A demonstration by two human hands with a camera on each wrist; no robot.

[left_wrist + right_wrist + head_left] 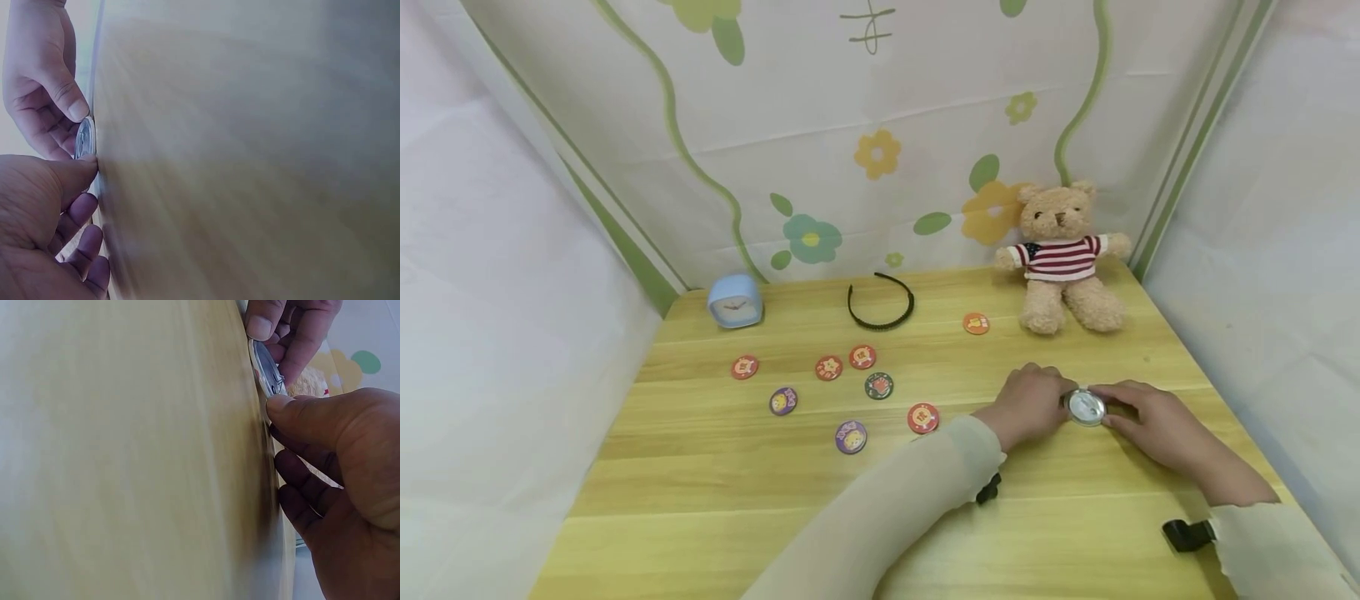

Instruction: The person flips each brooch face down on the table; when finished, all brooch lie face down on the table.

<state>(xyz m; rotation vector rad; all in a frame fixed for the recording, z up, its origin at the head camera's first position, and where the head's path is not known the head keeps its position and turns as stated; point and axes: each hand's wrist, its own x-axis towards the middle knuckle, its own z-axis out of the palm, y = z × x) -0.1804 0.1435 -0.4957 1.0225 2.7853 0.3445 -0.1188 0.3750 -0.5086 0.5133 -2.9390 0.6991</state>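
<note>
A round pin badge (1086, 407) lies face down, its silver back up, at the right side of the table. My left hand (1028, 403) pinches its left edge, and my right hand (1159, 423) grips the opposite edge between thumb and fingers. In the right wrist view the badge (267, 367) is tilted close over the wood, with a metal pin clasp on its back. Both thumbs are at its rim. The left wrist view has the badge (85, 139) nearly edge-on between the two hands.
Several face-up badges, such as a red one (922, 418) and a purple one (851, 437), lie left of my hands. An orange badge (976, 323) is near the teddy bear (1062, 258). A black headband (880, 325) and blue clock (735, 302) stand toward the back curtain (850, 92).
</note>
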